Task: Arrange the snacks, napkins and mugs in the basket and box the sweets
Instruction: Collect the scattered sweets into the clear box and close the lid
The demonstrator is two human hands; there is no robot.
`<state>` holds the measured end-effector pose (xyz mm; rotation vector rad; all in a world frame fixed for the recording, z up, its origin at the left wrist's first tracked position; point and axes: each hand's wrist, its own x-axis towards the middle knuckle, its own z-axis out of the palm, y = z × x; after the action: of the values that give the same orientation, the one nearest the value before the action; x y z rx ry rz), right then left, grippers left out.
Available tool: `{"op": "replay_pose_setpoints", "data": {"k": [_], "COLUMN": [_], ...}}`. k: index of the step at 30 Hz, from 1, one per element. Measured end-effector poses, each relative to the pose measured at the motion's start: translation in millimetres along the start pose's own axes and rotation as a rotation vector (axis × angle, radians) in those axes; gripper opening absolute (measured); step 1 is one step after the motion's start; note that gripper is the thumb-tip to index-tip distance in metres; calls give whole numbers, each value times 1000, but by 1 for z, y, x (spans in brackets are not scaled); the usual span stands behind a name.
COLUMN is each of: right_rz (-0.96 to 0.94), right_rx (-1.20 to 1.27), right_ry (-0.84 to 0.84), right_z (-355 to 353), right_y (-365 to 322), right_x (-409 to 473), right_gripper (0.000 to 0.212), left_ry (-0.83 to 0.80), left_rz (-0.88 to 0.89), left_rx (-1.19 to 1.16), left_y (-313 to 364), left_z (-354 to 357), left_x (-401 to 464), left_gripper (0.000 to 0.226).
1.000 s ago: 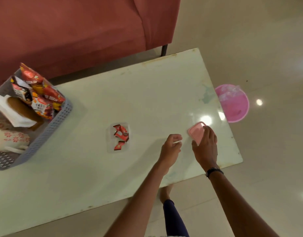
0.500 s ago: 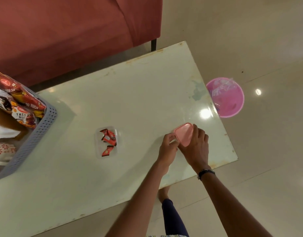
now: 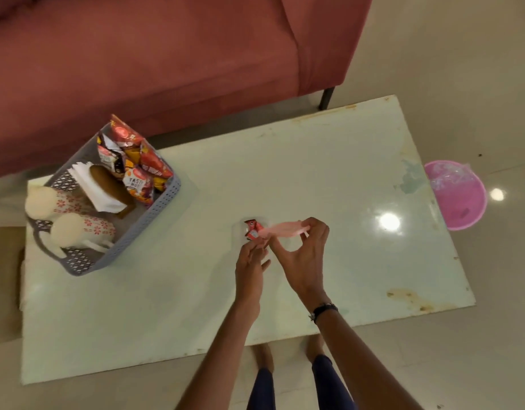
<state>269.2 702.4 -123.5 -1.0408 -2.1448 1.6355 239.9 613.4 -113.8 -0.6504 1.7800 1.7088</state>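
Note:
A small clear box with red-wrapped sweets (image 3: 251,229) sits mid-table. My right hand (image 3: 302,255) pinches a pink lid (image 3: 285,229) between thumb and fingers, holding it tilted just over the box's right side. My left hand (image 3: 252,267) rests with loosely straight fingers at the box's near edge. A grey basket (image 3: 154,214) at the left holds snack packets (image 3: 134,161), white napkins (image 3: 92,187) and two floral mugs (image 3: 78,229) lying on their sides.
The pale table (image 3: 196,321) stands before a red sofa (image 3: 166,69). A pink basin (image 3: 459,196) lies on the floor off the table's right edge. My feet are under the near edge.
My right hand lifted the pink lid from the table's right side and carried it left to the box of sweets. My left hand moved with it to the box. The camera view shifted.

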Motion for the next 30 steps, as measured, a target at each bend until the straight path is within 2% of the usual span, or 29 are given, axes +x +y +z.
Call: {"op": "replay_pose_setpoints", "data": {"k": [6, 8, 13, 16, 18, 23, 30], "right_rz": [24, 41, 82, 123, 124, 105, 146], "right_rx": [-62, -116, -329, -370, -339, -284, -230], "right_ry": [60, 79, 73, 46, 36, 78, 105], "right_z": [45, 55, 67, 72, 74, 71, 62], "right_y": [17, 23, 32, 35, 34, 30, 24], "right_x": [-34, -44, -57, -59, -60, -47, -14], "right_gripper": [64, 65, 78, 81, 71, 29, 18], "left_ry": [9, 42, 137, 158, 161, 185, 144], "left_rz": [2, 52, 334, 374, 371, 380, 425], "left_rx": [84, 259, 670, 768, 777, 793, 835], "left_y": [7, 6, -1, -5, -5, 0, 8], "left_z": [-33, -38, -46, -48, -48, -46, -47], "left_x": [19, 24, 32, 38, 42, 54, 72], "left_gripper": [24, 28, 38, 39, 37, 36, 36]}}
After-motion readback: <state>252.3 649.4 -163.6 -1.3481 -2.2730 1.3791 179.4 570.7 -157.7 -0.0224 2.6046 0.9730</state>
